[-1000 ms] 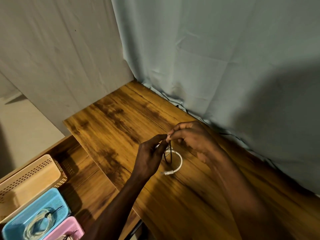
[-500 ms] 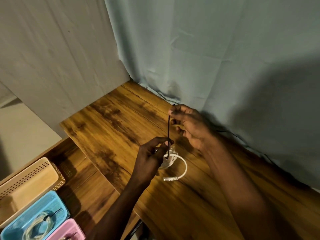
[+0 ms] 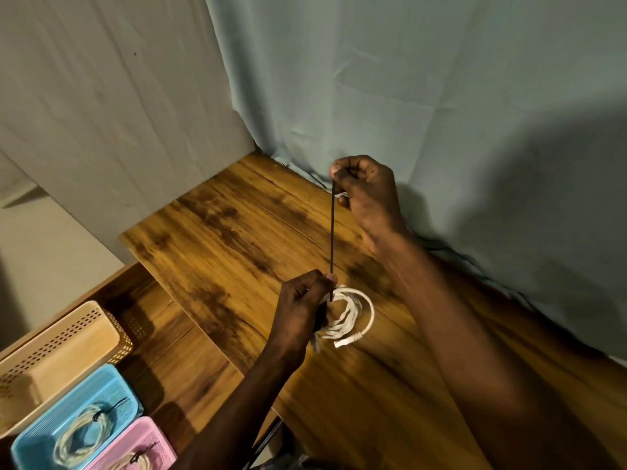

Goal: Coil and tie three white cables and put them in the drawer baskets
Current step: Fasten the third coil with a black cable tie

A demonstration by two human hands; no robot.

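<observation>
Pulling a thin black tie (image 3: 331, 232) taut, the person works over the wooden tabletop (image 3: 217, 239) with both hands. The right hand (image 3: 364, 191) is the farther of the two, near the curtain (image 3: 407, 96), with thumb and forefinger pinched on the tie's far end. The left hand (image 3: 300, 313) is nearer, its fingers curled on the white cable coil (image 3: 349, 313) just where the tie wraps it. The coil hangs low from that hand, just right of it; whether it touches the wood cannot be told. Its plug end (image 3: 347, 340) sticks out at the near side.

The tie's long axis runs almost straight from near to far, from the coil up to the right hand, so the cinching pull is directed away from the left hand's grip. The tightening seems close to done, though the knot itself is hidden behind the left fingers.

At the near left, in the open drawer (image 3: 163, 334), a blue basket (image 3: 40, 446) and a pink basket (image 3: 159, 442) each already hold a tied coil, while the beige basket (image 3: 61, 351) shows no cable in its visible part. The left hand is the nearer to those baskets, so carrying the coil over would probably fall to it, leftward and toward the near edge.
</observation>
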